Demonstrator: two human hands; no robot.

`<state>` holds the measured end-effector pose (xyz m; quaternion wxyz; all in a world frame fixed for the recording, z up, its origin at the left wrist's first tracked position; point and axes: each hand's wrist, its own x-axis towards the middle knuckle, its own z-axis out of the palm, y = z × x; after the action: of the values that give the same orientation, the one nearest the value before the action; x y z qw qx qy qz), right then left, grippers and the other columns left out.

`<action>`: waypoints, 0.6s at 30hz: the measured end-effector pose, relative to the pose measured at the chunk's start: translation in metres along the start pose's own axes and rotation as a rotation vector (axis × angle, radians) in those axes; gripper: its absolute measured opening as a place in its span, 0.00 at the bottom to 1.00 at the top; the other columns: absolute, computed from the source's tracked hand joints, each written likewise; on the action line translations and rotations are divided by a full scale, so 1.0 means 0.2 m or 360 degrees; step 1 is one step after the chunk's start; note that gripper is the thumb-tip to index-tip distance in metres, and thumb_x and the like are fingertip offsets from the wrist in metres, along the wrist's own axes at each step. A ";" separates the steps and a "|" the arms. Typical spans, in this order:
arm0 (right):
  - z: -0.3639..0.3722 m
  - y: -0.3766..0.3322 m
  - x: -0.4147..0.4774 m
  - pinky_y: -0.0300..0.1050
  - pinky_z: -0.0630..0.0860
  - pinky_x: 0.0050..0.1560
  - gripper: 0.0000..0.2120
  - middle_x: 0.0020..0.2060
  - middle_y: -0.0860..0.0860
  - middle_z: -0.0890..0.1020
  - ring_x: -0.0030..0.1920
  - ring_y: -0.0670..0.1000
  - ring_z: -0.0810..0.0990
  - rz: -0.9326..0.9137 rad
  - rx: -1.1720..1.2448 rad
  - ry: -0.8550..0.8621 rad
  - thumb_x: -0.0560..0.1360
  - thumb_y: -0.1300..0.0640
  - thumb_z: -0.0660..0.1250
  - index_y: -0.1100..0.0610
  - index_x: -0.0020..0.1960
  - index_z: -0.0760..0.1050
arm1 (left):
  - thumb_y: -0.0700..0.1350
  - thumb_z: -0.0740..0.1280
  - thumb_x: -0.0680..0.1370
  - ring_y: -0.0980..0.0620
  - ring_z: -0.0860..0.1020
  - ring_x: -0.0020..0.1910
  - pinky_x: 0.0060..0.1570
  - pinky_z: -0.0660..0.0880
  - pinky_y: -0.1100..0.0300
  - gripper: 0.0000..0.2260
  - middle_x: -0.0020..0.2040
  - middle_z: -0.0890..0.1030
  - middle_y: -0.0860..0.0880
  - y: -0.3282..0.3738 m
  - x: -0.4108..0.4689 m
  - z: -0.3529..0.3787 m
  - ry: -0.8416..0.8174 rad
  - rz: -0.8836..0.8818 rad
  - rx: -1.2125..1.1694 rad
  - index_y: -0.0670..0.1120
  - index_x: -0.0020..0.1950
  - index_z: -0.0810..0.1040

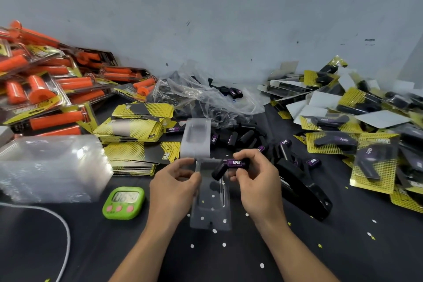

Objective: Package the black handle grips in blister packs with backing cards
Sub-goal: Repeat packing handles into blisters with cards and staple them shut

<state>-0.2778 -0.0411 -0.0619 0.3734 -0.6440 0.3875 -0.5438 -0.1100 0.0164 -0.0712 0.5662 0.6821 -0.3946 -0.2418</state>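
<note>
— What's held?
— The right hand (256,181) pinches a black handle grip (229,166) at frame centre, over the clear blister pack (211,201). The left hand (176,181) pinches that pack's top edge.
— Progress?
— Many finished packs (375,155) at right; loose grips (238,137) and backing cards (137,135) left of centre are unpacked.
— Writing?
— "TAPER" on the grip.

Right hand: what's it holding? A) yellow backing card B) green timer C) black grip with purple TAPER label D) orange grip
C: the right hand pinches a black handle grip with a purple TAPER label, above the clear blister pack that the left hand holds.
</note>
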 end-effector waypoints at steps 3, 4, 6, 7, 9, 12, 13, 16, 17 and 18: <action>-0.02 -0.05 -0.02 0.36 0.78 0.57 0.19 0.52 0.39 0.83 0.55 0.42 0.83 -0.0605 -0.0493 -0.0039 0.74 0.71 0.67 0.48 0.52 0.81 | 0.48 0.73 0.70 0.53 0.84 0.31 0.37 0.83 0.49 0.13 0.40 0.86 0.56 0.00 0.00 0.01 -0.0019 0.0005 0.0014 0.59 0.53 0.84; -0.02 -0.06 -0.03 0.34 0.75 0.61 0.19 0.55 0.40 0.83 0.58 0.41 0.81 -0.0740 -0.0622 -0.0110 0.72 0.72 0.68 0.50 0.52 0.83 | 0.47 0.74 0.70 0.53 0.84 0.32 0.38 0.84 0.48 0.13 0.40 0.87 0.56 0.00 0.00 0.01 -0.0028 0.0010 0.0027 0.59 0.53 0.84; 0.02 -0.07 -0.04 0.33 0.71 0.65 0.19 0.57 0.45 0.85 0.58 0.44 0.80 -0.0823 -0.0781 -0.0339 0.69 0.71 0.68 0.53 0.53 0.86 | 0.45 0.75 0.72 0.53 0.85 0.36 0.40 0.84 0.47 0.12 0.40 0.87 0.56 0.00 0.00 0.01 -0.0033 0.0003 0.0041 0.58 0.54 0.84; 0.03 -0.07 -0.05 0.32 0.70 0.65 0.21 0.57 0.45 0.85 0.58 0.44 0.80 -0.0750 -0.0781 -0.0472 0.69 0.69 0.67 0.52 0.55 0.86 | 0.43 0.75 0.73 0.53 0.85 0.37 0.40 0.84 0.47 0.12 0.40 0.87 0.56 0.00 0.01 0.01 -0.0027 -0.0004 0.0049 0.58 0.53 0.85; 0.04 -0.09 -0.07 0.30 0.70 0.66 0.25 0.57 0.41 0.85 0.57 0.34 0.79 -0.0486 -0.0687 -0.0693 0.69 0.65 0.67 0.47 0.62 0.83 | 0.41 0.74 0.75 0.55 0.85 0.37 0.40 0.83 0.50 0.13 0.40 0.87 0.57 -0.01 0.01 0.01 -0.0013 -0.0021 0.0074 0.58 0.52 0.84; 0.03 -0.09 -0.08 0.25 0.70 0.63 0.28 0.59 0.32 0.82 0.53 0.25 0.76 -0.0281 -0.0635 -0.0745 0.70 0.57 0.68 0.41 0.69 0.77 | 0.41 0.74 0.75 0.57 0.85 0.36 0.40 0.81 0.55 0.12 0.41 0.87 0.58 0.00 0.01 0.01 -0.0040 -0.0036 0.0102 0.58 0.53 0.84; 0.03 -0.09 -0.08 0.24 0.70 0.60 0.27 0.57 0.29 0.82 0.53 0.26 0.77 -0.0230 -0.0597 -0.0697 0.70 0.56 0.69 0.40 0.68 0.78 | 0.42 0.74 0.75 0.57 0.85 0.36 0.40 0.82 0.55 0.12 0.41 0.87 0.58 0.00 0.01 0.02 -0.0045 -0.0040 0.0105 0.58 0.53 0.84; 0.01 -0.09 -0.07 0.21 0.69 0.49 0.21 0.42 0.26 0.80 0.43 0.31 0.78 -0.0132 -0.0598 -0.0476 0.69 0.55 0.70 0.42 0.60 0.83 | 0.42 0.74 0.74 0.55 0.84 0.33 0.39 0.82 0.55 0.13 0.40 0.87 0.58 0.01 0.01 0.02 -0.0032 -0.0058 0.0079 0.58 0.54 0.84; 0.01 -0.08 -0.06 0.22 0.69 0.49 0.19 0.41 0.28 0.80 0.43 0.31 0.78 -0.0115 -0.0636 -0.0428 0.69 0.56 0.70 0.42 0.58 0.84 | 0.42 0.74 0.74 0.54 0.84 0.32 0.38 0.82 0.55 0.12 0.40 0.87 0.57 0.01 0.01 0.02 -0.0027 -0.0064 0.0069 0.58 0.54 0.84; 0.01 -0.07 -0.06 0.22 0.69 0.50 0.17 0.42 0.30 0.81 0.44 0.32 0.78 -0.0097 -0.0663 -0.0409 0.70 0.57 0.71 0.42 0.56 0.84 | 0.43 0.74 0.74 0.54 0.84 0.32 0.38 0.82 0.55 0.12 0.40 0.87 0.57 0.01 0.00 0.02 -0.0025 -0.0069 0.0054 0.58 0.54 0.84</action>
<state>-0.2766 -0.0243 -0.0536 0.2623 -0.7824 0.4209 -0.3767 -0.1132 0.0135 -0.0693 0.5461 0.6981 -0.3882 -0.2526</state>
